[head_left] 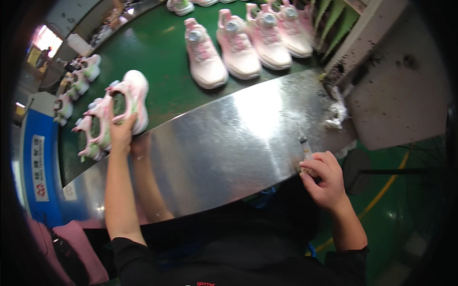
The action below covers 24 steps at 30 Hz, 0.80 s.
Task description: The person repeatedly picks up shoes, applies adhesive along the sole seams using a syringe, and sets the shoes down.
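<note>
My left hand (pixel 122 132) is closed on a white and pink sneaker (pixel 139 90) with green patches at the left of the bench. Part of its fingers is hidden by the shoe. Two similar sneakers (pixel 100 119) stand right beside it. Over the right part of the metal plate, my right hand (pixel 324 177) grips a small clear syringe (pixel 306 148) with a thin needle pointing away from me. Whatever amount of liquid is in the syringe is too small to tell.
A row of pink and white sneakers (pixel 237 50) with round dials stands on the green surface (pixel 160 52) at the back. More shoes (pixel 76 85) line the far left. The shiny metal plate (pixel 210 152) edges the bench. Crumpled white material (pixel 337 112) lies at right, beside a grey panel (pixel 400 90).
</note>
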Each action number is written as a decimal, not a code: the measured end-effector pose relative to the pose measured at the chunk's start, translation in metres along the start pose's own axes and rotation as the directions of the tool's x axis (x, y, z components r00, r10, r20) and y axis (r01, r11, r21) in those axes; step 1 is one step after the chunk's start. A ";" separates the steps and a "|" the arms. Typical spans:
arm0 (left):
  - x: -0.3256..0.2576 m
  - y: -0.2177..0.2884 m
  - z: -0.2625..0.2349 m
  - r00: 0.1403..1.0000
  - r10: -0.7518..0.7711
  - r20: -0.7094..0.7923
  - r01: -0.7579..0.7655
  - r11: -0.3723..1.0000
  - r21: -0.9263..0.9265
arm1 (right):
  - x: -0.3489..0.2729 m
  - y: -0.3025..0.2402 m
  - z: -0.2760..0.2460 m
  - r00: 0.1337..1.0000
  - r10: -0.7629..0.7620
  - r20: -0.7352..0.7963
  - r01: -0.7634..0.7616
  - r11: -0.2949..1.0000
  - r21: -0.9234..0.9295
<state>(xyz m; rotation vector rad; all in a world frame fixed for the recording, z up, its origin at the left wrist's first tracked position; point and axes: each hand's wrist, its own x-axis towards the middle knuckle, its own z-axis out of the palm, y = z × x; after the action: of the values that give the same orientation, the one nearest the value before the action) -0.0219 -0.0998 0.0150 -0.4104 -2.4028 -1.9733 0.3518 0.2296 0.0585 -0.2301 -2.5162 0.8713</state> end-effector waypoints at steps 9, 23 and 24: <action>-0.066 0.036 -0.027 0.995 -0.028 0.098 0.040 0.992 -0.123 | 0.015 0.026 -0.033 0.985 0.071 0.159 -0.011 0.936 -0.352; -0.140 0.063 -0.019 0.964 -0.149 0.222 0.220 0.913 -0.343 | 0.036 0.005 -0.034 0.930 0.108 0.351 0.055 0.905 -0.422; -0.119 0.054 -0.016 0.968 -0.132 0.213 0.194 0.932 -0.307 | 0.037 0.006 -0.033 0.931 0.106 0.350 0.056 0.905 -0.422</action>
<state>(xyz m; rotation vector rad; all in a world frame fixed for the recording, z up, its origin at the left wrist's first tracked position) 0.1018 -0.1291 0.0500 -0.4315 -2.2769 -2.5300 0.3355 0.2633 0.0909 -0.2582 -3.0471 0.3786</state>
